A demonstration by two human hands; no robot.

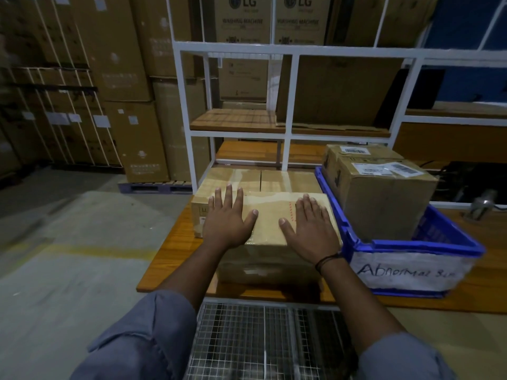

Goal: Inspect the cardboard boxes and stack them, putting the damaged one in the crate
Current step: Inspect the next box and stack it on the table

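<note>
Both my hands lie flat on the top of a cardboard box (270,215), palms down, holding nothing. My left hand (227,220) is on the left part of the top with the fingers spread and straight, and my right hand (310,226) is on the right part, near the edge, fingers also straight. The thumbs point toward each other but stay apart. This box stands on the wooden table (175,259) directly in front of me; I cannot tell if it is one tall box or two, one on the other. Behind it a second taped box (274,179) stands against it, at about the same height. Just to the right is the blue crate (411,244), touching the box under my right hand. It has a white paper label (406,272) with the handwritten word "Abnormal". In the crate stands a brown box with a shipping sticker (384,204), and one more box (359,154) is right behind that one. A white metal rack (286,105) rises at the back of the table. Below my arms there is a wire mesh basket (260,338).
</note>
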